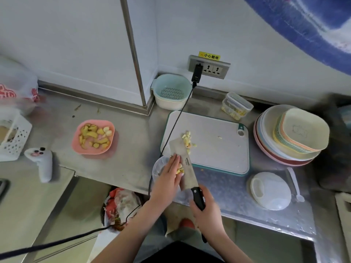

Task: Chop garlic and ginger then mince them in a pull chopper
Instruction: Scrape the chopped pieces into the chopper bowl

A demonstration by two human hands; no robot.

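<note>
**Chopped pieces pressed on the cleaver blade over the chopper bowl**

The right hand (207, 209) grips the black handle of a broad steel cleaver (183, 164), fingers curled round it. The blade lies nearly flat, reaching from the handle near the counter's front edge up and left onto the white plastic cutting board with a teal rim (214, 141).

The left hand (170, 175) lies with straight fingers on the lower part of the blade, holding nothing. Its fingertips press against a small clump of pale yellow chopped garlic and ginger pieces (180, 170) that sits on the blade just right of the fingers. Under this hand and the blade stands a clear round plastic chopper bowl (157, 168), at the near left corner of the board; only its left rim shows.

A second heap of chopped pieces (188, 141) lies on the board at the blade's far end, touching its tip edge, well apart from both hands. One stray bit lies further right on the board.

The chopper's white round lid (270, 190) rests on the steel counter (133, 168), right of the right hand and apart from it. A pink square plate of unchopped ginger chunks and garlic cloves (93, 137) sits to the left, well apart from the left hand. A black cable (176, 126) runs from the wall socket across the board's left edge.
</note>
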